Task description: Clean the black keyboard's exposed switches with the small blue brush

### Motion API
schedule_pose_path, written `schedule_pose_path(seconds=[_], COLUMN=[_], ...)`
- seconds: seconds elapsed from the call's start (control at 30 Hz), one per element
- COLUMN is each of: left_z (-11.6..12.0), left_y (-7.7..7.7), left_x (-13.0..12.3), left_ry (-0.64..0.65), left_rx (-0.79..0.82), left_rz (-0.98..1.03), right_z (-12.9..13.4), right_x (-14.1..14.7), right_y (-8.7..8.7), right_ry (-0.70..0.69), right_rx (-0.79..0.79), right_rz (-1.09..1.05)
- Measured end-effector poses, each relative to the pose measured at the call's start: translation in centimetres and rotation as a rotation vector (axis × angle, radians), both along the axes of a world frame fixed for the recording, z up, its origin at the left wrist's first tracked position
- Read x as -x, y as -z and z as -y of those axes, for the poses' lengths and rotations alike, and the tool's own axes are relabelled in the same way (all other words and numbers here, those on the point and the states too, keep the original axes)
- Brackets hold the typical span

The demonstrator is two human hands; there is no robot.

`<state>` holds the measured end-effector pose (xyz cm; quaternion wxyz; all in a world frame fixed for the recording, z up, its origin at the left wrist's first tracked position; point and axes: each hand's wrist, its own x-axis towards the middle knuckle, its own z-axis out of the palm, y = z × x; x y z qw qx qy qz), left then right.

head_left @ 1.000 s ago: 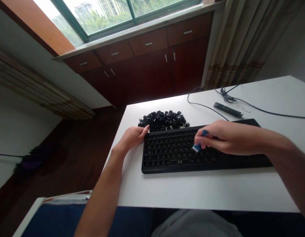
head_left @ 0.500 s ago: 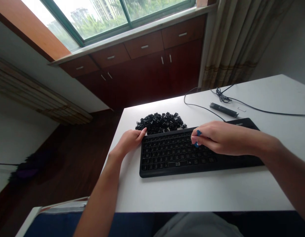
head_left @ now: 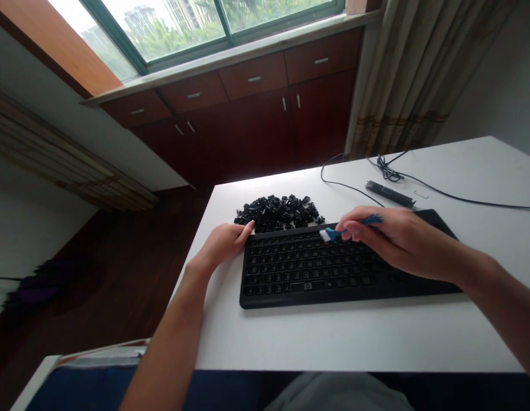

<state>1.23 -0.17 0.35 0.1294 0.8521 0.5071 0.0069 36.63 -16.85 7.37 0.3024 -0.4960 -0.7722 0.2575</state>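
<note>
Item: small blue-handled brush (head_left: 349, 228) with white bristles, pinched between the fingertips (head_left: 349, 227) of the right hand (head_left: 397, 241), above the upper edge of a black keyboard (head_left: 308, 271), right of centre in the lower frame. Long axis lay nearly level, running across the keyboard's top rows; bristle end pointed frame-left and slightly down, handle rose to the right. Contact between bristles and keys could not be told.

Left hand (head_left: 222, 244): empty, fingers together, resting on the white tabletop (head_left: 333, 337) beside the keyboard's upper left corner.

Risks: a pile of black keycaps (head_left: 276, 213) lay just beyond the keyboard's upper edge, so a hard stroke frame-left or upward could scatter it. The thin handle, held only at the fingertips, could slip or twist under pressure.
</note>
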Motion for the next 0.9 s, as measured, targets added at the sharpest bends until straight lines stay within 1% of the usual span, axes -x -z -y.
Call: schedule_pose_path(seconds=[0.03,0.07,0.13,0.2,0.27,0.37,0.47,0.6,0.7,0.8,0.83,0.9], left_z=[-0.1,-0.1,-0.3,-0.4,-0.5,-0.6,-0.7,-0.8,-0.8,-0.9,-0.9,-0.9], left_y=[0.0,0.1,0.2,0.3,0.5,0.6,0.6,0.5,0.6,0.8,0.8,0.8], left_x=[0.0,0.1,0.2,0.2,0.2,0.1,-0.1,-0.3,-0.3,-0.4,-0.4,-0.4], left_ry=[0.006,0.014,0.033,0.046,0.042,0.022,0.023,0.020,-0.001,-0.015,-0.014,-0.015], left_rx=[-0.001,-0.004,-0.018,-0.032,-0.031,-0.022,-0.018,-0.013,-0.002,0.007,0.006,0.002], left_rz=[0.005,0.010,0.012,0.007,0.004,-0.001,-0.006,-0.008,-0.018,-0.024,-0.025,-0.026], right_z=[0.1,0.1,0.4,0.8,1.2,1.4,1.2,0.6,0.5,0.9,1.0,1.2], right_x=[-0.8,-1.7,-3.1,-4.1,-4.4,-4.2,-3.8,-3.5,-3.9,-4.9,-5.3,-5.8], right_y=[0.7,1.5,3.0,4.1,4.5,4.5,4.4,4.9,4.9,4.1,3.8,3.3], right_ry=[0.048,0.069,0.123,0.191,0.219,0.204,0.132,0.008,-0.050,-0.071,-0.062,0.009], right_rx=[-0.082,-0.129,-0.217,-0.275,-0.332,-0.385,-0.357,-0.261,-0.197,-0.101,-0.061,-0.013], right_rz=[-0.006,-0.009,-0.077,-0.087,-0.099,-0.131,-0.143,-0.176,-0.046,0.081,0.077,0.016])
